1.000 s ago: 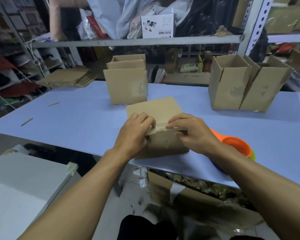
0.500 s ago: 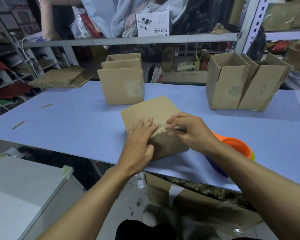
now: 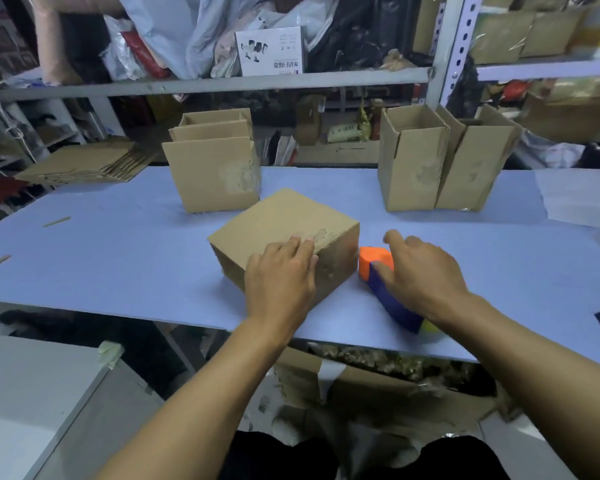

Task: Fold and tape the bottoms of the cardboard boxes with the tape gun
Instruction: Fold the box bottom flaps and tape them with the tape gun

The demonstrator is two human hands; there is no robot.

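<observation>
Far left of the hands, at the table's (image 3: 118, 258) back edge: flat stack (image 3: 87, 164) of unfolded cardboard. Nearer, behind the left hand: open boxes (image 3: 215, 168), upright. Left hand (image 3: 279, 282) flat on the box (image 3: 284, 233), fingers straight, pressing the folded flaps down; box on its side near the front edge. Just right of it, touching or nearly so: tape gun (image 3: 385, 285), orange and blue, lying on the table. Right hand (image 3: 423, 271) over the gun, fingers spread and loosely curved, thumb at the blue body; probably not yet gripping, view partly blocked. Behind the right hand: two more boxes (image 3: 444, 161), upright, leaning together.
</observation>
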